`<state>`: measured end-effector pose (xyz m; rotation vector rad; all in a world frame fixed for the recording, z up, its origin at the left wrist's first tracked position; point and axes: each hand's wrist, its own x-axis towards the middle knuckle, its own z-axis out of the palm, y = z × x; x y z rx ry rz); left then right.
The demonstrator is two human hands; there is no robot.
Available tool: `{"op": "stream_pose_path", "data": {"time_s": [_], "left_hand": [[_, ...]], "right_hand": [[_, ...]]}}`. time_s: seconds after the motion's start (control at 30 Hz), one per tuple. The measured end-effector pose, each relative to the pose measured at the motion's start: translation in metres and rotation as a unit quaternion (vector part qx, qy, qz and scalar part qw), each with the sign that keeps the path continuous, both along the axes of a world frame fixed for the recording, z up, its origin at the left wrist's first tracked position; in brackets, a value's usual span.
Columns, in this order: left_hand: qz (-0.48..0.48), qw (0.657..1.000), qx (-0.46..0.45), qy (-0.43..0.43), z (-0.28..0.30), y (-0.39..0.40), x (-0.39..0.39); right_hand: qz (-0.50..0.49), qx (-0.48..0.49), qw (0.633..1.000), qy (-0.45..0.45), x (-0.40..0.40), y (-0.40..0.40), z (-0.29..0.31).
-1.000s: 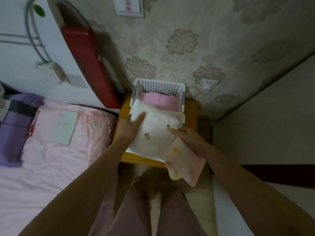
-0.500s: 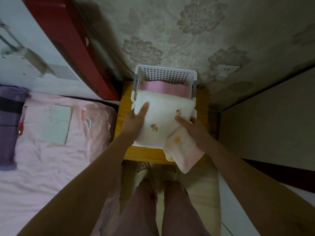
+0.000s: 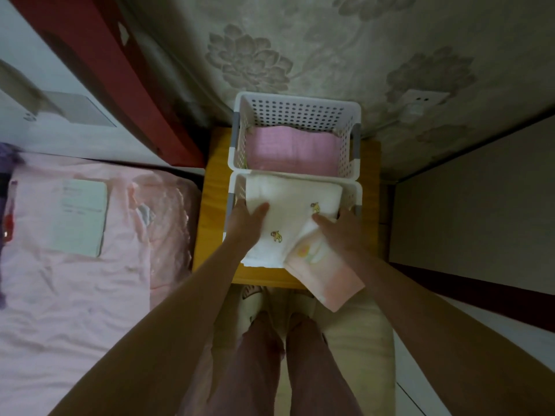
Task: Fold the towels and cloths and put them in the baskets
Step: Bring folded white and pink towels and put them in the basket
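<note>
Two white perforated baskets stand on a small yellow wooden stand (image 3: 210, 205). The far basket (image 3: 297, 112) holds a folded pink cloth (image 3: 294, 151). A folded white towel (image 3: 288, 202) with small embroidered figures lies partly inside the near basket (image 3: 356, 190), its near end sticking out over the rim. My left hand (image 3: 246, 223) grips its left edge, thumb on top. My right hand (image 3: 342, 232) holds its right side. A folded pale pink towel (image 3: 324, 271) juts out under that hand, over the stand's front edge.
A bed with a pink sheet (image 3: 75, 295) lies at the left, with a pale notebook (image 3: 82, 217) on it. A red board (image 3: 99, 64) leans against the flowered wall. A wall socket (image 3: 420, 100) sits at the right. My legs and slippers are below the stand.
Both hands carried the white towel forward and down from above the stand into the near basket. The pink towel came along under my right hand.
</note>
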<state>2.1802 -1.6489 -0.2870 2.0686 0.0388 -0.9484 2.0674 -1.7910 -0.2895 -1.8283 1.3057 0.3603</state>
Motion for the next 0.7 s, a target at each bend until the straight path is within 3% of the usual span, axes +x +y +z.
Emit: {"op": "stream_pose_path", "data": {"time_s": [0.2, 0.47, 0.63, 0.7], "left_hand": [[0.012, 0.999, 0.005, -0.035, -0.024, -0.003, 0.001], [0.027, 0.999, 0.034, -0.008, -0.062, -0.007, 0.004], [-0.027, 0.998, 0.053, -0.009, -0.051, -0.007, 0.007], [-0.052, 0.997, 0.029, -0.056, -0.035, -0.004, 0.005]], "right_hand": [[0.014, -0.037, 0.999, 0.02, 0.005, 0.001, -0.015], [-0.014, -0.034, 0.999, 0.025, 0.013, 0.006, -0.045], [0.02, -0.137, 0.99, 0.015, 0.007, 0.008, -0.035], [0.02, -0.159, 0.986, -0.034, 0.006, 0.012, -0.018]]}}
